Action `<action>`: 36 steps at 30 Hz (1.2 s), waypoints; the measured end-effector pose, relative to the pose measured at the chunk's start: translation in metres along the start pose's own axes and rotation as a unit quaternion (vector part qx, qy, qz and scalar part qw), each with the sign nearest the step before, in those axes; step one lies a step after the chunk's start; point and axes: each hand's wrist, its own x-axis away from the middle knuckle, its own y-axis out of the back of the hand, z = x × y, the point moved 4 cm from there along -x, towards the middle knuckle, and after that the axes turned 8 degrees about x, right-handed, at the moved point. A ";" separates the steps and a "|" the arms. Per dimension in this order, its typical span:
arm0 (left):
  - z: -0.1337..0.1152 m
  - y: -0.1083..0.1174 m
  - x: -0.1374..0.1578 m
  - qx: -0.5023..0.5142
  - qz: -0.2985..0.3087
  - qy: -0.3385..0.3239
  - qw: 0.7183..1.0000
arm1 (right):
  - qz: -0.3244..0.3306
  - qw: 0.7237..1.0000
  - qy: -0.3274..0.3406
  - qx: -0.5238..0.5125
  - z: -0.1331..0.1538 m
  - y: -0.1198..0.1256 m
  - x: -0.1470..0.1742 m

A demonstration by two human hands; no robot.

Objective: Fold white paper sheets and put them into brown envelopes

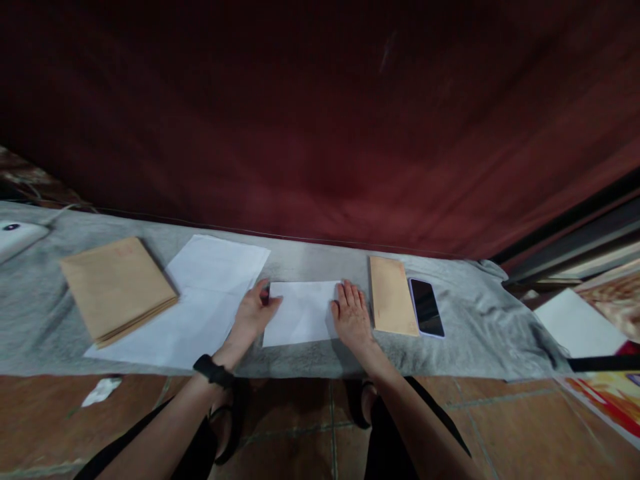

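Observation:
A folded white sheet of paper (303,313) lies on the grey cloth in front of me. At its left edge is my left hand (254,310), open, with the thumb over the paper's edge and a gap between thumb and curved fingers. My right hand (353,315) lies flat on the right end of the paper, palm down, fingers stretched out. Close to the right hand is a brown envelope (393,295). Larger white sheets (210,280) lie to the left, partly under a stack of brown envelopes (120,283).
A phone (427,307) with a dark screen lies right of the single envelope. The grey cloth (480,320) covers a narrow bench against a dark red curtain (320,133). A white device (20,239) stands at far left. Paper scrap (101,391) lies on the tiled floor (280,433).

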 end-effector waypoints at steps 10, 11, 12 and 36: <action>-0.027 -0.007 0.005 0.416 0.061 0.186 0.888 | 0.043 0.965 0.229 -0.119 0.048 0.048 0.008; -0.031 -0.009 0.005 0.445 0.069 0.185 0.874 | 0.041 0.964 0.226 -0.132 0.051 0.050 0.009; -0.036 -0.010 0.005 0.474 0.080 0.185 0.857 | 0.037 0.964 0.211 -0.156 0.053 0.051 0.008; -0.023 -0.020 0.022 0.332 0.205 0.209 0.897 | 0.017 0.510 -0.367 -0.778 -0.014 0.018 -0.005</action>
